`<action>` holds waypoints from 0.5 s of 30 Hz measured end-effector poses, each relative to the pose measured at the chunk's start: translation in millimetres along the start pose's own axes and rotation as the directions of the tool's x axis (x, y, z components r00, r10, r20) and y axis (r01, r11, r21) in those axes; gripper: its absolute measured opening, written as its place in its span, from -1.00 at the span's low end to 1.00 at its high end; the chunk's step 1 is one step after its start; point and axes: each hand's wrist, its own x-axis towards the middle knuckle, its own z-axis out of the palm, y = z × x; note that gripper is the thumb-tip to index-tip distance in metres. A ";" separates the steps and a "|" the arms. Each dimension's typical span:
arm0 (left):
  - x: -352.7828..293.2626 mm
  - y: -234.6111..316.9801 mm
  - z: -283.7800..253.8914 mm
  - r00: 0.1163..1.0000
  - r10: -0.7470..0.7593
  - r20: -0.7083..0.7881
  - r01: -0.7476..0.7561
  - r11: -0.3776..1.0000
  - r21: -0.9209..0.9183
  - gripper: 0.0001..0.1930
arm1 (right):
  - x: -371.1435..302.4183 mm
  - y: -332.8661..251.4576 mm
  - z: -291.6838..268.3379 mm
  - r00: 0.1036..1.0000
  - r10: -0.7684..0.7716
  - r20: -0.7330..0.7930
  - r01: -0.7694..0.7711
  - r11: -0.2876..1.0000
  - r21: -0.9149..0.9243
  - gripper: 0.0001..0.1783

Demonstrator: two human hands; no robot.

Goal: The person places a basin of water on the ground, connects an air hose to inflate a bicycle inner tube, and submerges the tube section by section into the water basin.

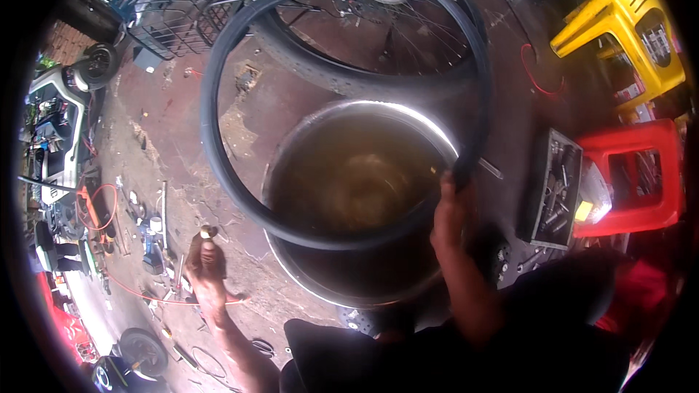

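Observation:
A large inflated dark inner tube (211, 127) hangs in front of me. My right hand (449, 215) grips its lower right side, fingers wrapped around it. Below is a round metal basin (397, 109) with murky water (342, 167), its surface rippled; the tube's lower arc crosses over the basin. Whether the tube touches the water I cannot tell. Off to the left, away from the tube, my left hand (208, 266) is closed with the thumb up. Something small with a pale tip shows at its fingertips, too small to name.
Beyond the basin lies a bicycle with its fat-tyred wheel (328, 76) and wire basket (171, 29). At right are a yellow stool (619, 36), a red stool (662, 175) and a metal toolbox (555, 189). A red hose (149, 298) and scattered tools lie on the left floor.

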 end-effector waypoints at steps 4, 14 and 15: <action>5.3 -153.8 -15.3 0.999 0.020 0.043 -0.028 0.984 0.175 -0.60 | 26.5 10.8 -13.4 0.997 0.071 0.011 -0.069 0.989 -0.130 -0.49; 12.0 -62.5 83.5 1.000 0.016 -0.005 -0.016 0.905 -0.426 -0.50 | 23.8 -23.8 -5.2 0.902 0.326 0.281 -0.324 0.944 -0.058 -0.54; 7.9 -74.7 75.8 1.000 -0.002 -0.030 -0.009 0.942 -0.336 -0.54 | 17.2 -10.2 11.4 0.898 0.311 0.312 -0.300 0.950 -0.086 -0.57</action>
